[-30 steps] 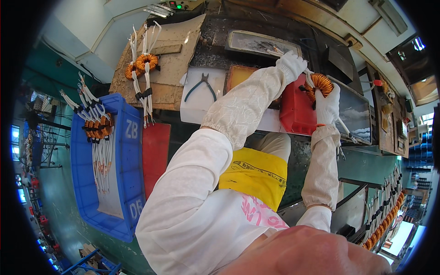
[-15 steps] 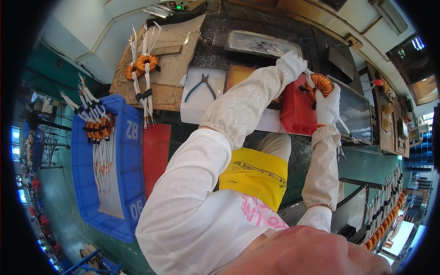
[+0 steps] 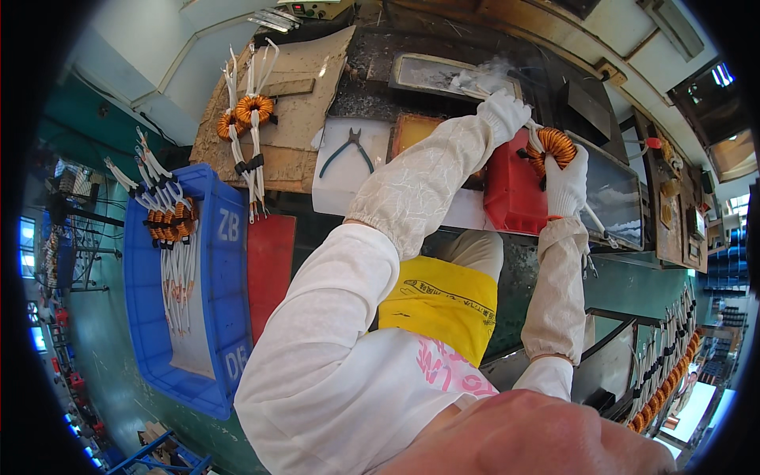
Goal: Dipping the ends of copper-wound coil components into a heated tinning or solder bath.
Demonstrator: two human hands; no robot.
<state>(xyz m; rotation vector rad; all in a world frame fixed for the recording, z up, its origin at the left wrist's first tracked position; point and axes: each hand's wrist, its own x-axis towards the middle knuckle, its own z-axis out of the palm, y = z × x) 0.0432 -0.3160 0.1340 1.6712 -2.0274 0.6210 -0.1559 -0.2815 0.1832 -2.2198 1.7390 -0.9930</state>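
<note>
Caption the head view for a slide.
Gloved right hand holds a copper coil; left hand dips its leads in a tray.

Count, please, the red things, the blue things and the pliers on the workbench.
Red: 2, the red box under the hands and the red flat tray.
Blue: 1, the blue crate.
Pliers: 1, the pliers.
Total: 4.

White lettering on blue crate point(image 3: 226, 269), left side.
</note>
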